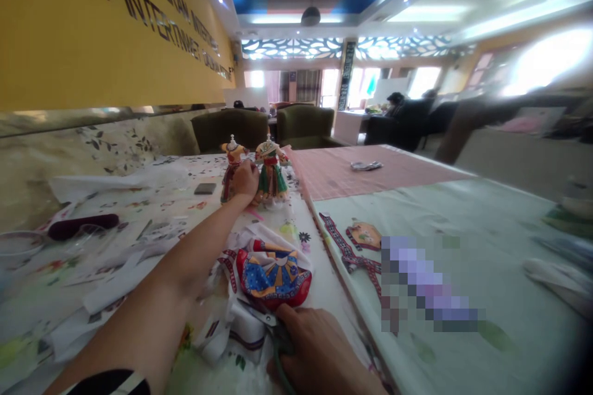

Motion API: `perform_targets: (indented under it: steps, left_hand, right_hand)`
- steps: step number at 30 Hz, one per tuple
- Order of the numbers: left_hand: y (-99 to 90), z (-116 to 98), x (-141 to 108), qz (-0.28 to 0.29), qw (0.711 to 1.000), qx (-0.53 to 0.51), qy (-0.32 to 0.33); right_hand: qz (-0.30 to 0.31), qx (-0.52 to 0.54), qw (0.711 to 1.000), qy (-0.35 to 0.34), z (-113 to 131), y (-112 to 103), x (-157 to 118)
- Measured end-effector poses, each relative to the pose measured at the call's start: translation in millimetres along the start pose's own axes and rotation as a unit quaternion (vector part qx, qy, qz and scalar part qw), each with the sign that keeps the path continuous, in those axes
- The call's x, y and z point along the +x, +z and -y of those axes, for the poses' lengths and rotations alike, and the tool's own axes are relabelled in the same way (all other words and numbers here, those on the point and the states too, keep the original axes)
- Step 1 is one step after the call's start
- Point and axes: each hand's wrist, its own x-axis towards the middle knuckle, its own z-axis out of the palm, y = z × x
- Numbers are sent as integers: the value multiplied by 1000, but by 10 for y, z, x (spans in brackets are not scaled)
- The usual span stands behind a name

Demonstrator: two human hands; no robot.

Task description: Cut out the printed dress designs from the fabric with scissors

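Note:
My left hand (246, 180) reaches forward between two small dress forms and touches the left one (233, 157), which wears a yellow and dark red dress. Its fingers look curled, but what they grip is hard to make out. Beside it stands the right form (272, 176) in a green, striped dress. Nearer to me, my right hand (319, 345) is closed around green-handled scissors (266, 316). Their blades lie beside a blue, yellow and red patterned cloth piece (273, 271). A white ribbon roll (248, 327) sits under the blades.
Patterned trim (343, 247) and a small yellow fabric piece (364, 234) lie on the pale green cloth at right. A dark case (83, 226) and a grey square (205, 188) are at left. Green chairs (306, 126) stand beyond the table; people sit farther back.

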Motion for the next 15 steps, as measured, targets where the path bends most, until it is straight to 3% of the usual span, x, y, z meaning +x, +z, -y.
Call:
perform_targets:
  steps: [15]
  left_hand:
    - [147, -93, -54, 1, 994, 89, 56]
  right_hand:
    - [26, 5, 1000, 8, -5, -29, 42]
